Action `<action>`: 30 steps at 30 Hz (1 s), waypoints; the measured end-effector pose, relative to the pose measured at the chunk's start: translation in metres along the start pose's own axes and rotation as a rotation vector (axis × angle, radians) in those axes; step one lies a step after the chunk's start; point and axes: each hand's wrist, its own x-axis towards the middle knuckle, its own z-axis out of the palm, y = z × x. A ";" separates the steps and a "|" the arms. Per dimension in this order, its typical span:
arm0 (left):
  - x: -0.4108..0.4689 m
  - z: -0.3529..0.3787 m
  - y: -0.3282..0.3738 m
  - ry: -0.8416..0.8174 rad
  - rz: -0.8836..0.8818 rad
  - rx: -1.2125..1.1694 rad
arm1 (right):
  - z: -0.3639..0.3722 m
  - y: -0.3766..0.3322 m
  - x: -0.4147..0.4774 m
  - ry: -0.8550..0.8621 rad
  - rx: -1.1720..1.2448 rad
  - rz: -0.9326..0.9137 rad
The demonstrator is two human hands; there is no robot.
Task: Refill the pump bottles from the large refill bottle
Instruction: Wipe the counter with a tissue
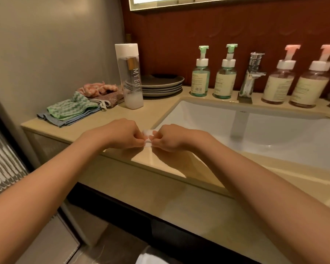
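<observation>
Left hand (123, 135) and right hand (169, 139) pinch a small white folded tissue (148, 137) at near counter edge. Thin paper; a hard pull likely tears it.

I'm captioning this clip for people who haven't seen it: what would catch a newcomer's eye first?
First, the left hand and right hand meeting at the counter's front edge, pinching a small white piece between them. Next, the tall clear refill bottle with a white cap, standing left of the sink. Then four pump bottles behind the basin: two green left of the tap, two pink right.
</observation>
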 end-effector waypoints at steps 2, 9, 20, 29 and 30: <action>-0.006 0.000 0.009 0.019 0.007 0.009 | 0.000 0.002 -0.011 0.013 0.007 0.015; -0.005 0.019 0.054 0.145 0.105 -0.042 | -0.010 0.026 -0.052 0.056 -0.005 0.138; -0.004 0.027 0.165 0.215 0.375 -0.060 | -0.021 0.093 -0.149 0.157 -0.038 0.336; -0.016 0.028 0.254 0.226 0.610 0.001 | -0.029 0.135 -0.235 0.215 -0.010 0.524; -0.017 0.029 0.262 0.228 0.629 0.010 | -0.029 0.140 -0.242 0.219 -0.006 0.544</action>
